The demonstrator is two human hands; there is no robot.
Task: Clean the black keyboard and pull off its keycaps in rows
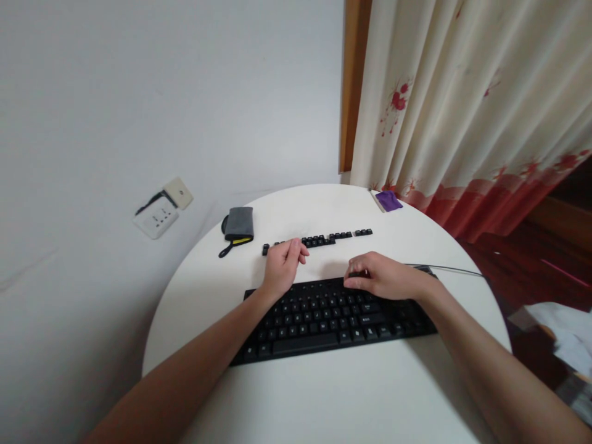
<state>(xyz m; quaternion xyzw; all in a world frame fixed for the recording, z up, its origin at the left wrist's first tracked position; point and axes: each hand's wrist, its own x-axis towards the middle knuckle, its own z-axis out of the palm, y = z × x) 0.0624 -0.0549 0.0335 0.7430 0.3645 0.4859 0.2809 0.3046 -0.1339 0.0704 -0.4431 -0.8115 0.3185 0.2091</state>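
A black keyboard (324,317) lies on the white round table, with both forearms reaching over it. My left hand (282,266) is above its back left edge, thumb and fingers curled together; whatever is inside the curl is hidden. At the keyboard's back edge, my right hand (382,276) pinches a small black keycap (357,274) between thumb and fingers. Beyond my hands runs an uneven row of loose black keycaps (319,241), partly covered by my left hand. The keyboard's right part lies under my right hand and forearm.
A grey pouch (239,223) with a black loop sits at the table's back left. Near the far edge lies a purple cloth (388,200). A dark cable (448,268) crosses the right side. Wall sockets (157,216) are at left, a curtain (444,111) at right.
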